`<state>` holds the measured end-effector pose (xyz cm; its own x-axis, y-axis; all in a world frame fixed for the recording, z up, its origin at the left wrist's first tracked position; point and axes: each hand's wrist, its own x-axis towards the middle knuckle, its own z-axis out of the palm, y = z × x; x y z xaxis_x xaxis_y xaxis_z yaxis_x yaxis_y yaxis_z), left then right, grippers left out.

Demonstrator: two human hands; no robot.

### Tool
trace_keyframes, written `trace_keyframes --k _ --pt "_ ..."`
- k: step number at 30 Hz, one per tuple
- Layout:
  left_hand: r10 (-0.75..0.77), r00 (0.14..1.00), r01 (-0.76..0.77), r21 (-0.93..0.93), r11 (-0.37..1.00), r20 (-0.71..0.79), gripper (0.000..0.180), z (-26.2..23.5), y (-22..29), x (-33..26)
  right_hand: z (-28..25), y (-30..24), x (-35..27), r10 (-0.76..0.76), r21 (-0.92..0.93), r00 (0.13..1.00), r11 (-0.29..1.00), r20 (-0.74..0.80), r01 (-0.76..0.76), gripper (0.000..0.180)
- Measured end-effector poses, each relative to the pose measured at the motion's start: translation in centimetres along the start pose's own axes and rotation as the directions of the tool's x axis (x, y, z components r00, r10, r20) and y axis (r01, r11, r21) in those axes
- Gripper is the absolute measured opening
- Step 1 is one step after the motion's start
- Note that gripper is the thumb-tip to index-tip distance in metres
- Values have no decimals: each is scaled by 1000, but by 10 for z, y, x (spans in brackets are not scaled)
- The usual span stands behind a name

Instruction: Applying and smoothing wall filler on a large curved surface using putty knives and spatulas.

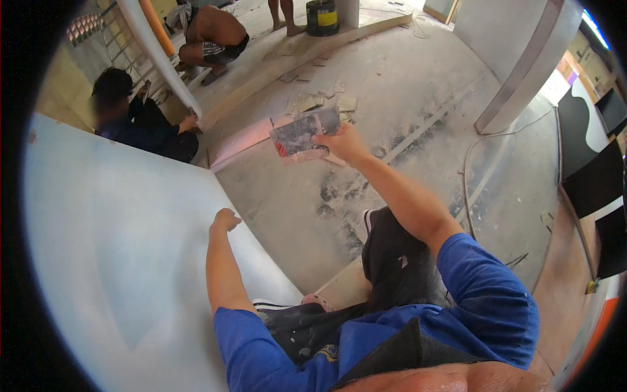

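Note:
My right hand (341,142) is stretched out ahead at the middle, its fingers closed around the near side of a flat grey rectangular plate (300,134). Pale pinkish paste is smeared along the plate's lower edge, and a red patch marks its left corner. It is held up over the floor. At the edge of a large smooth white panel (130,242) on the left, my left hand (226,219) is curled with its fingers closed. What those fingers hold, if anything, is hidden.
A person (130,124) squats beyond the panel near a white post (157,55); another person (212,39) crouches farther off. Broken tile-like pieces (307,102) lie on the dusty floor. A dark bucket (322,17) stands far back. A hose (466,176) and black panels (594,176) are at right.

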<state>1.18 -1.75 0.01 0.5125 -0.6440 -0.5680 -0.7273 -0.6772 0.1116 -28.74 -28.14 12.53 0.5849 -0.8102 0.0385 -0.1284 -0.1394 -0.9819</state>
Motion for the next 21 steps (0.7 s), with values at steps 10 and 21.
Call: trace_keyframes --k 10,21 --pt "-10 999 5 -99 995 -52 41 -8 20 -3 -5 17 6 -24 -70 998 997 -60 19 31" --pt "30 997 -27 36 999 -76 40 -10 21 -3 -5 -9 -7 15 -171 999 985 -48 -23 30"
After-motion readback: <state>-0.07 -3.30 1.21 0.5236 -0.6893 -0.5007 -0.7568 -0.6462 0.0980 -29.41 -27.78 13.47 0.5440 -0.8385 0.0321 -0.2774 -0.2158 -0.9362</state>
